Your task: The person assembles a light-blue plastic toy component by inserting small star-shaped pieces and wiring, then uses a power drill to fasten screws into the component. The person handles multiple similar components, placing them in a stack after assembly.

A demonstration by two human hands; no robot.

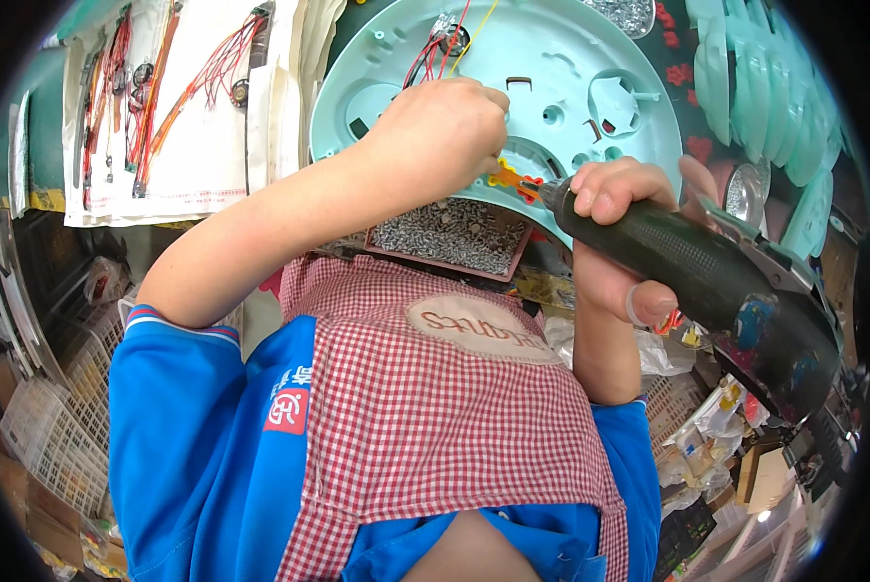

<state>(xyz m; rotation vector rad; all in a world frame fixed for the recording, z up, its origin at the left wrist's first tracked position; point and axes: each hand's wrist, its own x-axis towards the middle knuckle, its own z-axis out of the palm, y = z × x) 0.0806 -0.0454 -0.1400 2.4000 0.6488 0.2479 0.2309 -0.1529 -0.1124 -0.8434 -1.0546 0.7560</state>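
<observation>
My left hand (446, 131) is closed over a large light-teal plastic shell (590, 58). Its fingertips pinch the end of a small orange-yellow plastic piece (510, 178) with red spots, at the shell's near edge. My right hand (614, 199) is wrapped around a black electric screwdriver (668, 242) held on a slant. The driver's narrow tip points left and meets the orange-yellow piece; whether a screw sits there I cannot tell. Behind my left hand, red, black and yellow wires (444, 53) rise from a small round part on the shell.
Just below the shell is a shallow tray of small metal screws (454, 233). Wired parts (144, 97) lie on white packaging at the far left. Stacked teal plastic pieces (760, 87) stand at the far right, near small red parts (679, 74). A white plastic basket (56, 446) is at lower left.
</observation>
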